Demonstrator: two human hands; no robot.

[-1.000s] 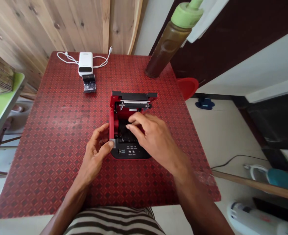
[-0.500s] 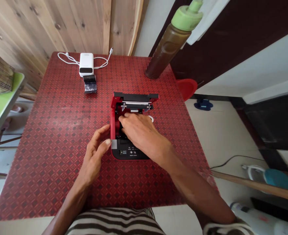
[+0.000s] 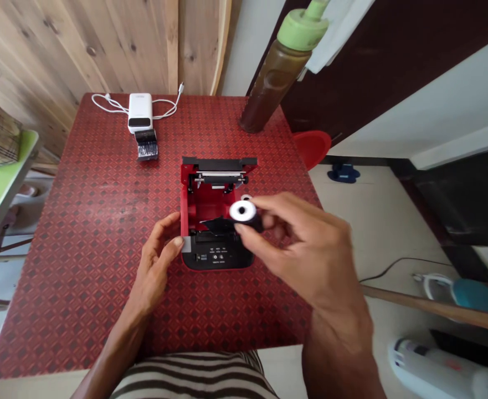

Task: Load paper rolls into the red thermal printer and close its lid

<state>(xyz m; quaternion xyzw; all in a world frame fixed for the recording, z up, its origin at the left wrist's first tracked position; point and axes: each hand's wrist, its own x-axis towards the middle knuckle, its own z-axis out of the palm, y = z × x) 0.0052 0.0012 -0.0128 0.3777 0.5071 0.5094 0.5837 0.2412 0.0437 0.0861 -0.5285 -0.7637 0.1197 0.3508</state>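
A small red and black label printer (image 3: 204,259) sits on the table with its lid (image 3: 219,164) raised and its red inside showing. My left hand (image 3: 155,257) steadies it, thumb at the front left corner and fingers along the left side. Pinched between thumb and fingers of my right hand (image 3: 310,244) is a small roll of black paper (image 3: 246,213), its white end with a dark core facing up. The roll is above the right side of the printer. A loose black strip (image 3: 216,224) lies across the printer's opening. Behind the roll, a white ring (image 3: 246,198) is partly hidden.
The red patterned table (image 3: 102,221) bears a white power bank (image 3: 140,111) with a cable, a curled black strip (image 3: 147,147) and a tall green-capped bottle (image 3: 277,72) at the back. A red stool (image 3: 313,147) is past the right edge, slippers (image 3: 343,173) on the floor.
My right hand has come up out of the printer and moved right, bringing out the roll of black paper. My left hand keeps its place at the printer's left side.
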